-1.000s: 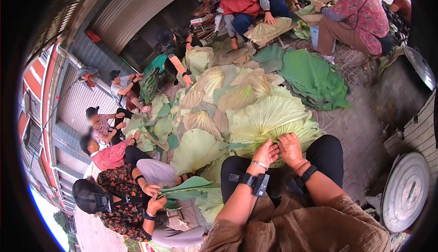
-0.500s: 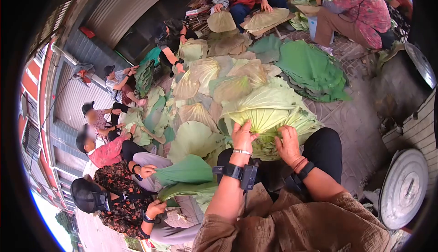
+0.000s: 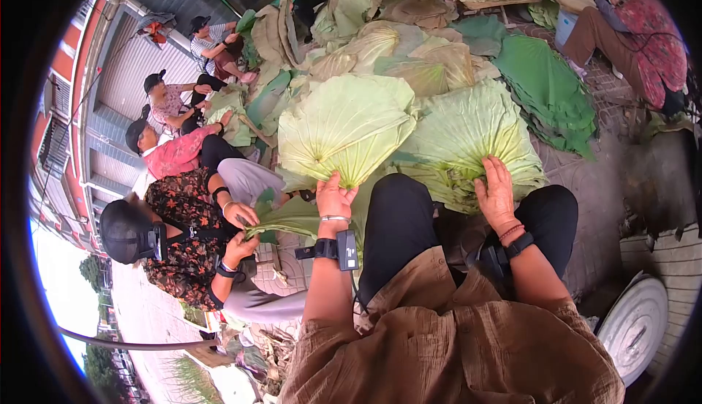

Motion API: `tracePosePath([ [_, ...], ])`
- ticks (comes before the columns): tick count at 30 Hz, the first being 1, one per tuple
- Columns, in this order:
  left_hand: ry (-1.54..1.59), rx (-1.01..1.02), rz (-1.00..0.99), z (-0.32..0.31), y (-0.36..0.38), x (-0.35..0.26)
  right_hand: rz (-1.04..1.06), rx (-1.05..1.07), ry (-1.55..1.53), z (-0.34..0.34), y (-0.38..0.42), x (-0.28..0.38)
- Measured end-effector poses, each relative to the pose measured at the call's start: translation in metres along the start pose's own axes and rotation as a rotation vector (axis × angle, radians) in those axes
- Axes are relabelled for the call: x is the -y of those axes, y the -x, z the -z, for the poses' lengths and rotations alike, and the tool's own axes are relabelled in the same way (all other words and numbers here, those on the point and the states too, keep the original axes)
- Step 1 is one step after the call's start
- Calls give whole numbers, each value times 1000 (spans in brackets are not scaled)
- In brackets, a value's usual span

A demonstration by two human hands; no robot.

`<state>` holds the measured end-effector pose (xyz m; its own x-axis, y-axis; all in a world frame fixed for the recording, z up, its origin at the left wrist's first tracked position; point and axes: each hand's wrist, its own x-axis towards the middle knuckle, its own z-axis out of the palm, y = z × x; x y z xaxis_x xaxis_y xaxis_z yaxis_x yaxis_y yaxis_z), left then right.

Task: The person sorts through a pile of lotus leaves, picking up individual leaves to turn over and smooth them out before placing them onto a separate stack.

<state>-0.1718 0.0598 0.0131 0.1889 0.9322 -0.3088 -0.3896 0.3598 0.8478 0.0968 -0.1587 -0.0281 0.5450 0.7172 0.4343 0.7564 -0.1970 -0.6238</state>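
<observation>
My left hand [image 3: 336, 198] pinches the gathered lower edge of a pale green lotus leaf [image 3: 349, 126], which fans out above it with its ribs showing. To the right, my right hand [image 3: 499, 193] lies with fingers stretched out on the near edge of a stack of pale green lotus leaves [image 3: 472, 130]. The stack lies just beyond my knees, its layered edges crumpled towards me. Part of its left side is hidden behind the held leaf.
Darker green leaves [image 3: 548, 89] are heaped at the right, and brownish dried leaves [image 3: 439, 57] spread beyond. A co-worker in a floral shirt [image 3: 194, 217] sits close on my left, handling a green leaf [image 3: 292, 217]. A round metal lid [image 3: 635, 323] leans at lower right.
My left hand has moved left and towards me with one leaf, away from the stack. My right hand has shifted slightly right and stays at the stack. The view has also shifted.
</observation>
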Motion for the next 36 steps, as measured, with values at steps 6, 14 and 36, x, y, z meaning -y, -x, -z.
tracePosePath([
  [6,-14,-286,114,120,-21,84,12,54,43,-5,1,-3],
  [14,-949,-113,172,347,-69,278,-5,80,54,-10,3,-5],
  [36,-937,-510,157,216,-8,140,15,98,78,-17,4,-6],
])
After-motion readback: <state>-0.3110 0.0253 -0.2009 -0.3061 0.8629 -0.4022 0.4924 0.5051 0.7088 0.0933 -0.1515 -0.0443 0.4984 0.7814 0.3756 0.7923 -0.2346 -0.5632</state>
